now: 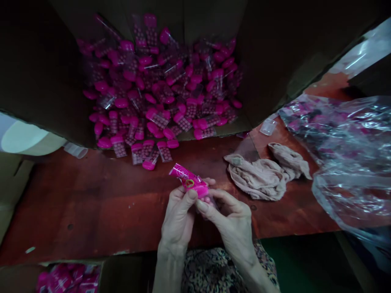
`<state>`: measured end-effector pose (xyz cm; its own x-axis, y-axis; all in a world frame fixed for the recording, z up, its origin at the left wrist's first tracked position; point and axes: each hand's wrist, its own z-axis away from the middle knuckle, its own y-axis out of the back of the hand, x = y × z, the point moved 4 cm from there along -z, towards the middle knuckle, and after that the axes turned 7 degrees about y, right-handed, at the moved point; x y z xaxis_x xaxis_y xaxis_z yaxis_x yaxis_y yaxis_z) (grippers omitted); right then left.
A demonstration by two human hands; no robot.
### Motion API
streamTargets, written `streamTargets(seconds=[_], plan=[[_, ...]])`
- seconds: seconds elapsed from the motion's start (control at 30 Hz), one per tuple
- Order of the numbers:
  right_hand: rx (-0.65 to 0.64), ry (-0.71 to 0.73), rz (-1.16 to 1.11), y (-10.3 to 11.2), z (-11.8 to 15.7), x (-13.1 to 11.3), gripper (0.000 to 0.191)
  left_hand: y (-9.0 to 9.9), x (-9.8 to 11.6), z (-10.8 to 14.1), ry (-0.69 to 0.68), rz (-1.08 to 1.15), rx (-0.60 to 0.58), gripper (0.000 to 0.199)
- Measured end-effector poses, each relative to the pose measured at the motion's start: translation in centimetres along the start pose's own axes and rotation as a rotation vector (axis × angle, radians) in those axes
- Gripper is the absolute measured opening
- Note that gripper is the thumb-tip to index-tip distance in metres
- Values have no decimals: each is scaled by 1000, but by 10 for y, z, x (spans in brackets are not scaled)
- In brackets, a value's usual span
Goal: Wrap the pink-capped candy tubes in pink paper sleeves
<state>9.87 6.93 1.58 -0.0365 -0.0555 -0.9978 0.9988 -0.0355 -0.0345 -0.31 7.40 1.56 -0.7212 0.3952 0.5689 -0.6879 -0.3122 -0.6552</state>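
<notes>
Between both hands, over the front of the red-brown table point(100, 203), is a small clear candy container point(201, 190) with a pink cap and pink balls inside. A glossy pink printed wrapper point(182, 171) sticks out from its cap end, toward the upper left. My left hand point(179, 213) is closed on the cap and wrapper, thumb on top. My right hand point(233, 217) pinches the clear end between thumb and fingers, which partly hide it. Beyond the hands, many similar pink-capped containers point(165, 150) spill from a tipped cardboard box point(275, 69) onto the table.
Right of the hands lies a crumpled beige cloth point(259, 179). A large clear plastic bag point(345, 162) with pink items fills the right side. Clear empty cups point(269, 126) rest near the box. At bottom left, another box holds pink wrapped pieces point(69, 278). A pale round container point(27, 138) stands left.
</notes>
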Motion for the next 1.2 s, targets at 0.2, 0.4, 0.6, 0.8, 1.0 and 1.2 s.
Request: streamTargets(seconds=[0.2, 0.4, 0.6, 0.8, 1.0, 1.2], plan=[[43, 155, 140, 2, -1, -8, 16, 1, -4, 4, 22, 8, 149, 14], [-66, 76, 82, -2, -1, -7, 15, 1, 0, 7, -18, -15, 90, 26], [-3, 151, 109, 0, -1, -12, 17, -5, -1, 5, -26, -32, -57, 35], [77, 368, 253, -2, 2, -15, 23, -5, 2, 3, -128, -202, 49, 14], [-56, 260, 179, 0, 0, -20, 24, 1, 0, 6, 8, -156, -115, 25], [-28, 225, 196, -3, 5, -18, 17, 1, 1, 7, 51, -136, -35, 44]])
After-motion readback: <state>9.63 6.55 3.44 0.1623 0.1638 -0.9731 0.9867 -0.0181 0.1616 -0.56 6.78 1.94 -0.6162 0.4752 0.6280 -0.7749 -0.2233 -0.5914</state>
